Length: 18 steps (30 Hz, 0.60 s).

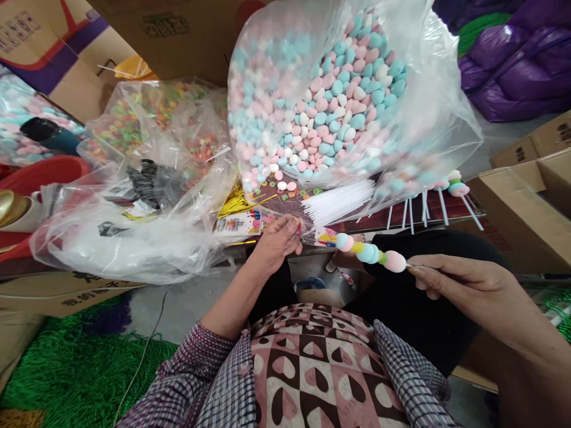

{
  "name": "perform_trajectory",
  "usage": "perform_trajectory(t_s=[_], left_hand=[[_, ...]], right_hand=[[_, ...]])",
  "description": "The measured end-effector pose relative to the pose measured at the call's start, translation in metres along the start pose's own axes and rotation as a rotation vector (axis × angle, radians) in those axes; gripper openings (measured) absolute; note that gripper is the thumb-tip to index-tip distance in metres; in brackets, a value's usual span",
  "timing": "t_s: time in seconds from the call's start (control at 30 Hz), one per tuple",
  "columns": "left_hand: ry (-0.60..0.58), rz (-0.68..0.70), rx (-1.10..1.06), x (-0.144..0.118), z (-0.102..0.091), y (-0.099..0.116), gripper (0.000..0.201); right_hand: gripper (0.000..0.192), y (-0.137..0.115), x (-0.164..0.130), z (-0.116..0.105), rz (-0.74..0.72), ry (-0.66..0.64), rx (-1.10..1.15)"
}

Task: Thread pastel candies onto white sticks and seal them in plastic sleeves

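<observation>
My right hand point(464, 279) is closed in a pinch on the thin stick of a candy skewer point(369, 253). Soft-looking pink and blue sweets alternate along it with yellow and green rings. The skewer lies nearly level, its far end pointing left toward my left hand point(279, 241). Those left fingers are pinched together on what looks like a clear plastic wrapper point(307, 230), partly hidden by the fingers. A colourful printed piece point(325, 236) shows at the wrapper, right by the skewer's tip. A fan of white sticks point(341, 202) lies just beyond.
A large clear bag point(339, 119) of pink, blue and white sweets fills the back. Bags of coloured rings point(151, 113) and gold ties point(238, 201) lie left. Finished-looking skewers point(457, 185) overhang the right table edge beside an open cardboard box point(530, 184).
</observation>
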<state>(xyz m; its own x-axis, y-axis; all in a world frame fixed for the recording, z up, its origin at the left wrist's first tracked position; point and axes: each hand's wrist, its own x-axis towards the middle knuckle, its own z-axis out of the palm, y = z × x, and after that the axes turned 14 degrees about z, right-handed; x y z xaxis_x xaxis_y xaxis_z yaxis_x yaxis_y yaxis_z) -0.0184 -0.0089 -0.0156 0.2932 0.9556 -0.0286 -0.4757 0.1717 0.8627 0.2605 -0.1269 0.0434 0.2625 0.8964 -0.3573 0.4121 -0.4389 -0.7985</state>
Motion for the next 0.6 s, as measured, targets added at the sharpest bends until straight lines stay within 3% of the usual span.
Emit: perform_trajectory(t_s=[0.6], left_hand=[[0.034,-0.003,-0.025,-0.0003,0.0032,0.0004,0.039]], right_hand=[[0.034,0.0045,0.0029,0.0017,-0.004,0.020,-0.045]])
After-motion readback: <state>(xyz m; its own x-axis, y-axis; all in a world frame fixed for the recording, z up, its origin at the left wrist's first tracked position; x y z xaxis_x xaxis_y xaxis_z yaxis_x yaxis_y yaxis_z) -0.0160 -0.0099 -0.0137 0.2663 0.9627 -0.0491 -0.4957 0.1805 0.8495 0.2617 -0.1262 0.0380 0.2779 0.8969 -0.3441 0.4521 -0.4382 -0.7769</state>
